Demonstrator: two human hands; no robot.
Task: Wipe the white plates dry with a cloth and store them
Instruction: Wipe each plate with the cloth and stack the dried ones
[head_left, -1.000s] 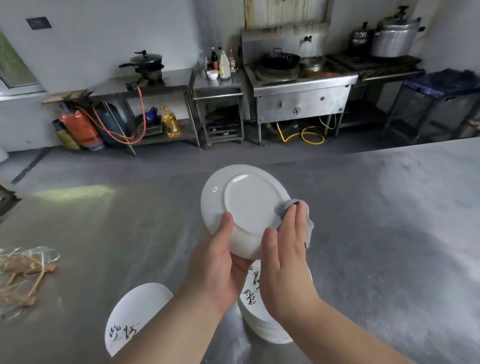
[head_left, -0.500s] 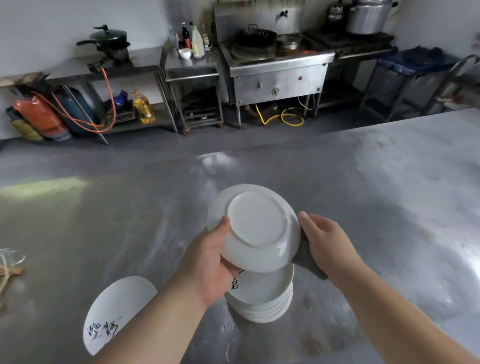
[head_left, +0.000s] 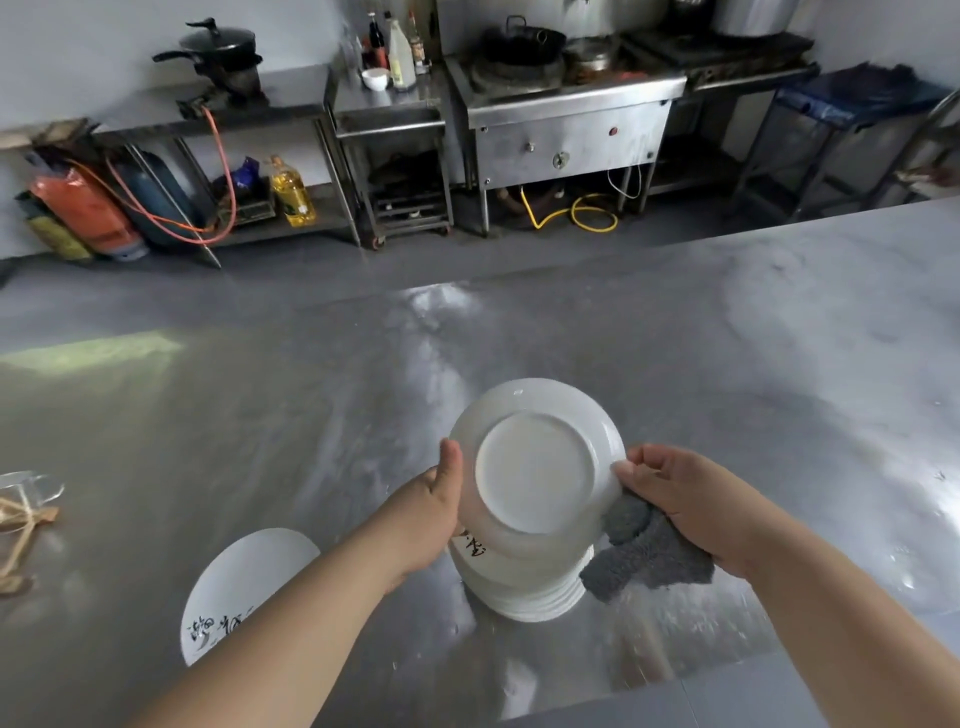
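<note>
The left hand (head_left: 426, 514) gripped the plate (head_left: 535, 467) by its left rim, thumb curled over the edge. The plate was tilted, underside to the camera, just above the stack (head_left: 530, 587) on the table (head_left: 208, 415). The right hand (head_left: 680, 499) clutched the grey cloth (head_left: 649, 556), its curled fingertips touching the plate's right rim. A lone plate (head_left: 244, 582) lay left of the stack.

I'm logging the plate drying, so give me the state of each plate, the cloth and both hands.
held plate: lifted, underside toward the camera.
left hand: grips the held plate's left rim.
right hand: holds the grey cloth, thumb on the plate's right rim.
grey cloth: bunched, hanging under the right hand.
stack of plates: on the steel table, face up, below the held plate.
lone plate: face up on the table, left of the stack.
</note>
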